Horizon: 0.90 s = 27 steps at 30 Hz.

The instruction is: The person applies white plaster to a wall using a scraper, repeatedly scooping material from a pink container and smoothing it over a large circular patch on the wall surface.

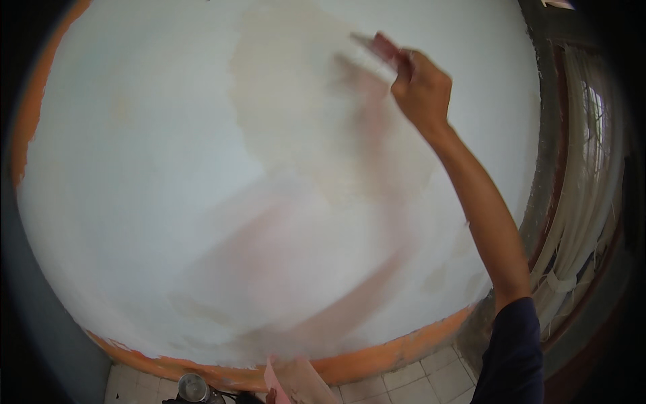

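My right hand (422, 87) is raised to the upper part of a pale wall (155, 202), its fingers wrapped round a scraper (385, 48) with a dark red grip and a thin greyish blade. The blade is close to a beige patch (289, 101) on the wall; whether it touches I cannot tell. At the lower edge only a little of my left hand (271, 396) shows, against a pink sheet-like piece (278, 382) that it appears to grip. Beside that piece spreads a paler, flat pinkish surface (311, 384). Blurry reflections or shadows cross the wall.
An orange band (363, 367) runs along the wall's base above white floor tiles (404, 378). A round metal container (193, 387) stands near dark objects at the bottom left. On the right, a tied pale curtain (572, 249) hangs by a window.
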Motion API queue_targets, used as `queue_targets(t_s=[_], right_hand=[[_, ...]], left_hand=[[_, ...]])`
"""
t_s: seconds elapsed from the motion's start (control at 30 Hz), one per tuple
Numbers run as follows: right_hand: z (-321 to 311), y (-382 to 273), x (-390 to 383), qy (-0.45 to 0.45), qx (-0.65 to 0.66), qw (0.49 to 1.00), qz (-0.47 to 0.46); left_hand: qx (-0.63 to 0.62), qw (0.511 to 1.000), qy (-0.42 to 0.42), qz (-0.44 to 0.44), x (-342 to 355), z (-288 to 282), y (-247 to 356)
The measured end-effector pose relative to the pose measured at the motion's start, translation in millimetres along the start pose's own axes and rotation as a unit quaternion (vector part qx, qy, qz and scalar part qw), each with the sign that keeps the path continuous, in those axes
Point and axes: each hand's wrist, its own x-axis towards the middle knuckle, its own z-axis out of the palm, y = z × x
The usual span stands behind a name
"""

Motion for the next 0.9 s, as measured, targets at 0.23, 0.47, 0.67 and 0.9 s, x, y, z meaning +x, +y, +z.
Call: queue_targets(t_s=[0.23, 0.47, 0.67, 0.9], right_hand=[[43, 3, -39, -0.149, -0.076, 0.983, -0.079], [18, -43, -87, -0.222, 0.007, 0.969, -0.106], [-21, -7, -16, -0.074, 0.018, 0.994, -0.078], [16, 54, 26, -0.051, -0.095, 0.994, -0.029]], left_hand=[[0.018, 0.999, 0.027, 0.016, 0, -1, 0], [0.012, 0.999, 0.042, 0.013, 0, 1, 1], [0.013, 0.999, 0.034, 0.009, -3, 3, -4], [0.01, 0.999, 0.043, 0.008, -1, 0, -3]])
